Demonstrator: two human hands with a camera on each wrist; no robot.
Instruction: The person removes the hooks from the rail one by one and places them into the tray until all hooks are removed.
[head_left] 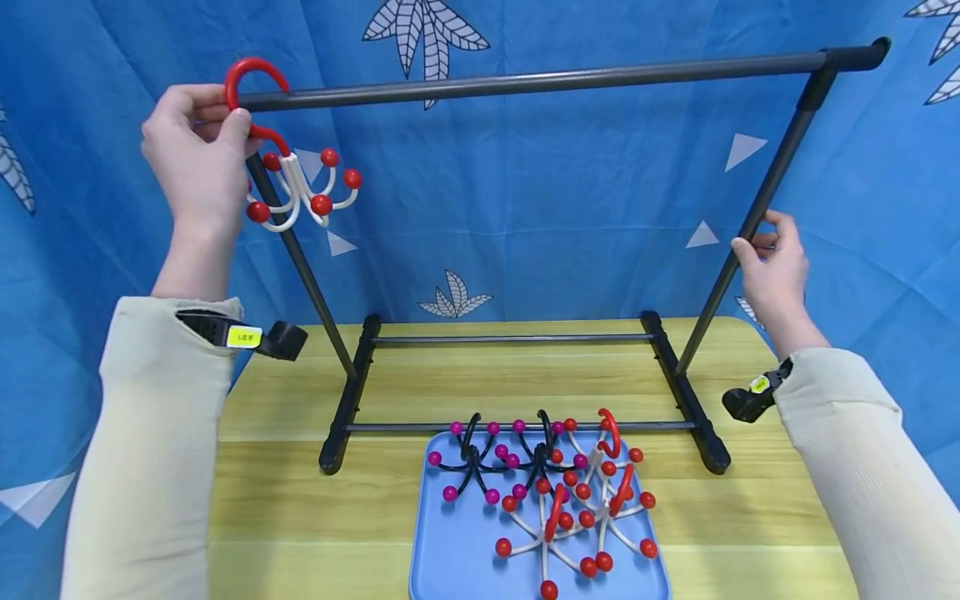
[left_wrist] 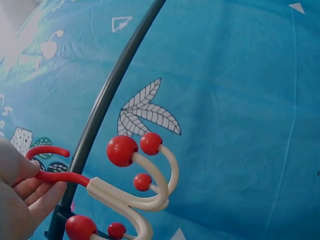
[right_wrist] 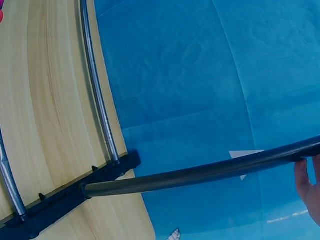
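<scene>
My left hand (head_left: 198,154) pinches the red hook (left_wrist: 62,177) of a multi-arm hanger (head_left: 293,171) at the left end of the rack's top bar (head_left: 525,82). In the head view, the hook arches above the bar and its tip overlaps it. White curved arms tipped with red balls hang below. My right hand (head_left: 776,267) holds the right post (head_left: 780,171) of the black garment rack about halfway up, thumb and fingers on either side. In the right wrist view, fingertips (right_wrist: 301,177) touch the post (right_wrist: 200,176) from below.
A blue tray (head_left: 450,567) at the front of the wooden table (head_left: 285,517) carries two black hangers (head_left: 471,455) with magenta balls and three white ones (head_left: 546,542) with red hooks. The rack's feet (head_left: 348,417) stand behind. A blue patterned cloth (head_left: 562,217) hangs at the back.
</scene>
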